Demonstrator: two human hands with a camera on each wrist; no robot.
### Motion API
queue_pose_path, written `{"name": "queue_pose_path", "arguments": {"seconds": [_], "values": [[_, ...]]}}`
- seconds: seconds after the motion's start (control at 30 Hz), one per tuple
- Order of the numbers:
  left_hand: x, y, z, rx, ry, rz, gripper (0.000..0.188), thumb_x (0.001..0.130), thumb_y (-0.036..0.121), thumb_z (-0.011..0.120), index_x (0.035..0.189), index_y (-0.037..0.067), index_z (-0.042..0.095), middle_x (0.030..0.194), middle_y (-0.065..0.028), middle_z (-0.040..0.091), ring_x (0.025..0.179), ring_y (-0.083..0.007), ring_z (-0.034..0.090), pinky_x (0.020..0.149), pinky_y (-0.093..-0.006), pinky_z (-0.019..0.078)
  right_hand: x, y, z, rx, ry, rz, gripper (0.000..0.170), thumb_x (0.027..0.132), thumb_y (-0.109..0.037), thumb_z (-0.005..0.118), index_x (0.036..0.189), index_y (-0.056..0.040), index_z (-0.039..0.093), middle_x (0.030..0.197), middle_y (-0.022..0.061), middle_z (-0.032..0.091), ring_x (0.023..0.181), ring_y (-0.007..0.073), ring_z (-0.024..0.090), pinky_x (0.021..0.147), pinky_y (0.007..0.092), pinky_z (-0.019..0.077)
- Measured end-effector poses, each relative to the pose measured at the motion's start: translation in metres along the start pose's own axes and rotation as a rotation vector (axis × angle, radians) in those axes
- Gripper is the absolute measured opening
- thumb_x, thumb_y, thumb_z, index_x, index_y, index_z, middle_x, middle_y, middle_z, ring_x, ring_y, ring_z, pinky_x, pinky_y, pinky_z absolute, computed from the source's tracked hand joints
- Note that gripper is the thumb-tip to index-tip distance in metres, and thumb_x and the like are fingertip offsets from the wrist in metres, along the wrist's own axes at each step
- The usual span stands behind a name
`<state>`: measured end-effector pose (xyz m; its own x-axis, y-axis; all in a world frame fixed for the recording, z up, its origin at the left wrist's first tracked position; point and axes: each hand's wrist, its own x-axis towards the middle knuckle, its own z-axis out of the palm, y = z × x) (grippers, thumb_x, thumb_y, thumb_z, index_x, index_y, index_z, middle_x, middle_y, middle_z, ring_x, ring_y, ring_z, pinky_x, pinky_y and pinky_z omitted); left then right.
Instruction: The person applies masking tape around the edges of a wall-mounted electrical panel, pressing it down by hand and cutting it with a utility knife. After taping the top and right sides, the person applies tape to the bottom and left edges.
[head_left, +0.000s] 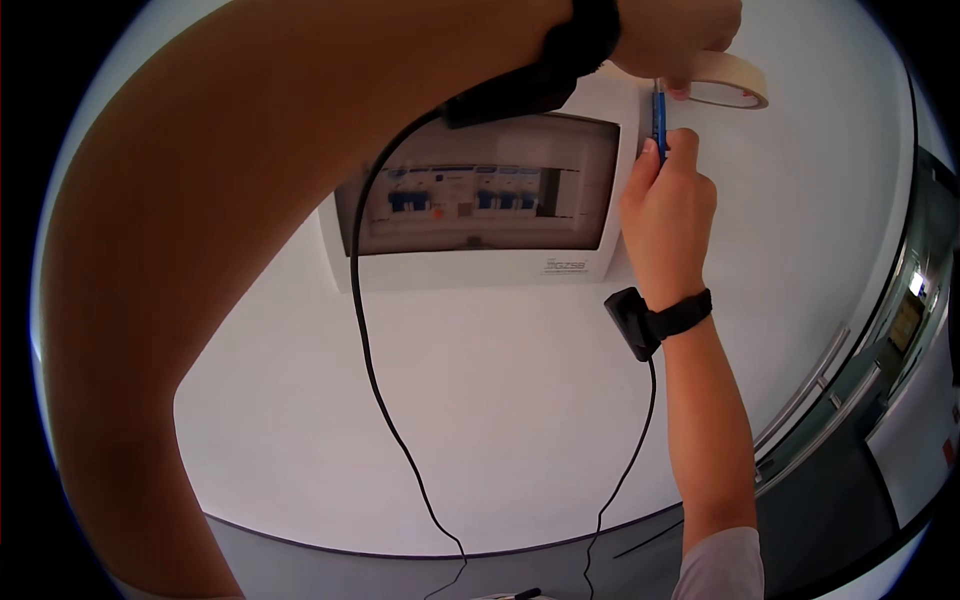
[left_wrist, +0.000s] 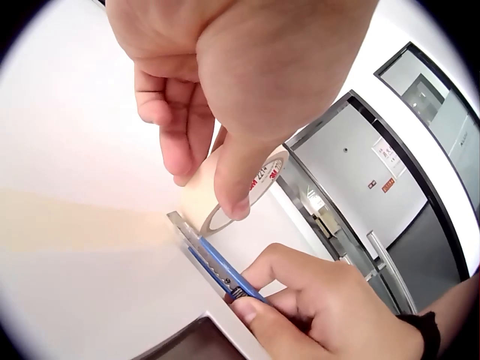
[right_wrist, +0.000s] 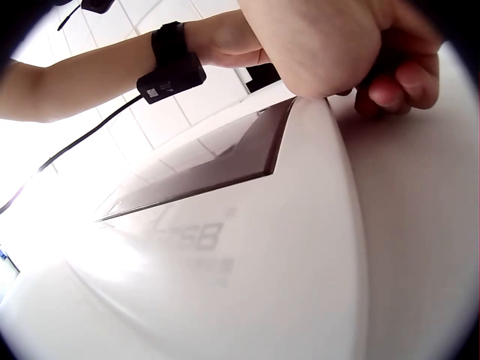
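My left hand [head_left: 680, 35] grips a roll of beige masking tape [head_left: 741, 75] near the upper right corner of the breaker box. In the left wrist view its thumb presses on the roll's side, and a pale tape strip [left_wrist: 82, 225] runs along the white wall toward the roll. Just below, my right hand [head_left: 672, 215] holds a blue utility knife [head_left: 659, 115], pointing up. The knife's blade [left_wrist: 184, 227] is out, its tip close by the roll's edge where the strip ends. In the right wrist view the right hand [right_wrist: 337, 45] hides the knife.
The white breaker box [head_left: 450, 272] with a tinted cover [head_left: 590, 150] juts from the wall beside the right hand. Black cables [head_left: 362, 320] hang from both wrist cameras. A glass door with a metal handle [left_wrist: 391, 270] stands to the right.
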<state>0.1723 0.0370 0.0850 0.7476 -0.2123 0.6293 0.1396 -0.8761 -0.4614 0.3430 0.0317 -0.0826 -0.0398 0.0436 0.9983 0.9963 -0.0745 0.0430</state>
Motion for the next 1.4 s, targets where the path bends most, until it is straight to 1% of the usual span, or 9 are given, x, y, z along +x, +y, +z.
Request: {"name": "queue_pose_path", "arguments": {"seconds": [0.13, 0.23, 0.3, 0.37, 0.67, 1.23, 1.3, 1.33, 1.4], "values": [[0.000, -0.003, 0.003, -0.026, 0.013, -0.035, 0.022, 0.082, 0.012, 0.091, 0.090, -0.006, 0.080, 0.087, -0.0273, 0.077, 0.085, -0.0411, 0.076, 0.079, -0.0459, 0.0607, 0.001, -0.001, -0.001, -0.016, -0.021, 0.000, 0.015, 0.108, -0.011, 0.062, 0.105, 0.0011, 0.053, 0.057, 0.0162, 0.061, 0.050, 0.0359, 0.065, 0.046, 0.0412, 0.0512], [0.001, -0.008, 0.004, 0.010, 0.006, 0.010, 0.023, 0.081, 0.012, 0.091, 0.092, -0.006, 0.081, 0.088, -0.0271, 0.078, 0.085, -0.0413, 0.077, 0.079, -0.0455, 0.0608, 0.003, -0.003, -0.005, -0.051, -0.031, -0.003, 0.015, 0.107, -0.012, 0.062, 0.101, 0.0000, 0.055, 0.057, 0.0158, 0.060, 0.050, 0.0360, 0.064, 0.046, 0.0419, 0.0504], [-0.001, -0.012, 0.008, -0.011, 0.059, 0.058, 0.025, 0.081, 0.012, 0.091, 0.095, -0.006, 0.082, 0.090, -0.0270, 0.078, 0.086, -0.0409, 0.077, 0.080, -0.0452, 0.0610, 0.004, -0.005, -0.006, -0.080, -0.032, -0.015, 0.016, 0.107, -0.012, 0.062, 0.098, -0.0006, 0.056, 0.056, 0.0155, 0.059, 0.050, 0.0361, 0.063, 0.046, 0.0424, 0.0503], [0.001, -0.013, 0.008, -0.020, 0.046, 0.035, 0.026, 0.081, 0.012, 0.091, 0.096, -0.006, 0.082, 0.091, -0.0269, 0.078, 0.087, -0.0407, 0.077, 0.080, -0.0451, 0.0611, 0.005, -0.006, -0.009, -0.129, -0.051, -0.010, 0.019, 0.107, -0.014, 0.062, 0.095, -0.0017, 0.056, 0.057, 0.0159, 0.060, 0.051, 0.0364, 0.064, 0.048, 0.0434, 0.0509], [-0.001, -0.013, 0.009, -0.032, 0.027, -0.005, 0.027, 0.081, 0.013, 0.092, 0.098, -0.006, 0.082, 0.094, -0.0269, 0.079, 0.090, -0.0408, 0.077, 0.082, -0.0450, 0.0610, 0.004, -0.010, -0.012, -0.179, -0.086, 0.019, 0.019, 0.107, -0.015, 0.062, 0.093, -0.0023, 0.056, 0.059, 0.0179, 0.061, 0.055, 0.0375, 0.066, 0.049, 0.0452, 0.0525], [-0.003, -0.009, 0.009, -0.025, -0.010, -0.070, 0.025, 0.084, 0.014, 0.091, 0.097, -0.005, 0.081, 0.093, -0.0270, 0.079, 0.088, -0.0416, 0.077, 0.081, -0.0466, 0.0610, -0.016, -0.008, -0.010, -0.154, -0.149, 0.065, 0.015, 0.108, -0.014, 0.061, 0.102, -0.0003, 0.057, 0.063, 0.0205, 0.065, 0.058, 0.0399, 0.070, 0.051, 0.0447, 0.0568], [-0.010, -0.008, 0.011, -0.060, 0.112, -0.012, 0.026, 0.085, 0.013, 0.090, 0.101, -0.005, 0.082, 0.094, -0.0273, 0.079, 0.089, -0.0416, 0.077, 0.083, -0.0466, 0.0609, -0.017, -0.007, -0.008, -0.149, -0.137, 0.056, 0.015, 0.108, -0.014, 0.061, 0.104, 0.0002, 0.057, 0.063, 0.0208, 0.065, 0.058, 0.0399, 0.070, 0.051, 0.0447, 0.0567], [-0.010, -0.007, 0.010, -0.060, 0.115, -0.006, 0.026, 0.085, 0.013, 0.090, 0.101, -0.005, 0.082, 0.094, -0.0273, 0.079, 0.089, -0.0416, 0.077, 0.083, -0.0466, 0.0609, -0.018, -0.007, -0.006, -0.119, -0.138, 0.072, 0.015, 0.109, -0.014, 0.060, 0.106, 0.0007, 0.056, 0.062, 0.0203, 0.065, 0.057, 0.0397, 0.070, 0.051, 0.0446, 0.0564], [-0.007, 0.000, 0.007, -0.092, 0.026, -0.143, 0.027, 0.085, 0.013, 0.090, 0.103, -0.005, 0.081, 0.095, -0.0273, 0.079, 0.090, -0.0416, 0.077, 0.084, -0.0466, 0.0608, -0.022, -0.005, -0.008, -0.092, -0.137, 0.092, 0.016, 0.109, -0.014, 0.060, 0.108, 0.0011, 0.055, 0.062, 0.0198, 0.065, 0.057, 0.0395, 0.070, 0.051, 0.0446, 0.0561]]}}
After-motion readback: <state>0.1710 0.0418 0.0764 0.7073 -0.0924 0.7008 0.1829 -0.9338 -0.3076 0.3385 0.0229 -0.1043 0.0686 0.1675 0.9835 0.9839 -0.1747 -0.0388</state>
